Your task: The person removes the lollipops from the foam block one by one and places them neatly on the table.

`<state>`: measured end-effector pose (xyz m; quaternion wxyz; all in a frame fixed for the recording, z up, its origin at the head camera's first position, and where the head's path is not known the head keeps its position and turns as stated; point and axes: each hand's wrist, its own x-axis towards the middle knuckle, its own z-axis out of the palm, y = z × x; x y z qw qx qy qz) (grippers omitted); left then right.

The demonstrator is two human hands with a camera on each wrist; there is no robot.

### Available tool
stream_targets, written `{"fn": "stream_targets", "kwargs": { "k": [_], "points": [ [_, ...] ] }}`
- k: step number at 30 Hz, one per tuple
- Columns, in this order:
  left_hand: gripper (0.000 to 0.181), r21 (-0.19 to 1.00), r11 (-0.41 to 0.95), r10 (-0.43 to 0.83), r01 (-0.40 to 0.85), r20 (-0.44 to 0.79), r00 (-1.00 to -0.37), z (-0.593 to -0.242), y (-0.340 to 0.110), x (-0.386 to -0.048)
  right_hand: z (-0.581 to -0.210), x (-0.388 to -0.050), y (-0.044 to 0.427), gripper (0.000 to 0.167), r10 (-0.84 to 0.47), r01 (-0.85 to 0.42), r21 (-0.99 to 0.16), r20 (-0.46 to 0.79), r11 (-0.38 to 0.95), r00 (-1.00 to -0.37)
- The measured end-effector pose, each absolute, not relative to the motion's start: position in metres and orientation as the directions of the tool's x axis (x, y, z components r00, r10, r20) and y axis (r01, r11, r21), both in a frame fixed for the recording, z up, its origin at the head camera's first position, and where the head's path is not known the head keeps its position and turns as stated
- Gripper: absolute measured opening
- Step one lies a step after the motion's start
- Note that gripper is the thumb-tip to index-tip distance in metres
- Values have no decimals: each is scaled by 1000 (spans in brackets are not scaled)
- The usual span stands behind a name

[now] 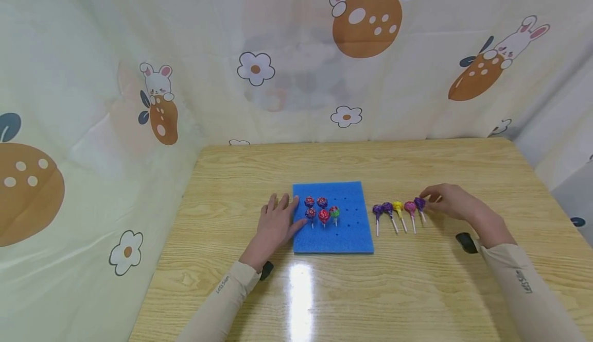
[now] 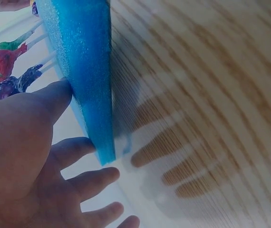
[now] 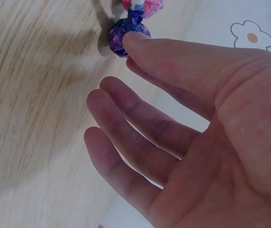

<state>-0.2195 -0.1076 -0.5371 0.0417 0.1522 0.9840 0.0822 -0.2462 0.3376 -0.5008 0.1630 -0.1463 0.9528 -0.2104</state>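
Observation:
My left hand (image 1: 273, 223) lies spread at the left edge of a blue foam board (image 1: 308, 241), its thumb and index finger touching the foam. Several wrapped lollipops stand upright in the board: red ones (image 1: 324, 216), dark red-and-blue ones and a green one (image 1: 334, 213). On the right, my right hand (image 1: 447, 200) pinches the head of a purple lollipop (image 3: 130, 28) between thumb and index finger; its other fingers are loosely bent. That lollipop is at the right end of a row, beside a pink lollipop (image 1: 410, 207).
Left of the pink lollipop lie a yellow lollipop (image 1: 398, 206) and two purple lollipops, sticks toward me. Small holes dot the right part of the board. The wooden table (image 1: 394, 290) meets a patterned curtain (image 1: 296, 100) at the back.

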Motion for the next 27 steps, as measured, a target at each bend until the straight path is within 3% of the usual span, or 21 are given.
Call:
{"fn": "stream_targets", "kwargs": {
  "k": [27],
  "points": [
    [69, 186, 942, 298, 279, -80, -951, -536, -108, -221, -491, -248, 328, 33, -344, -224, -453, -202, 863, -917]
  ]
}}
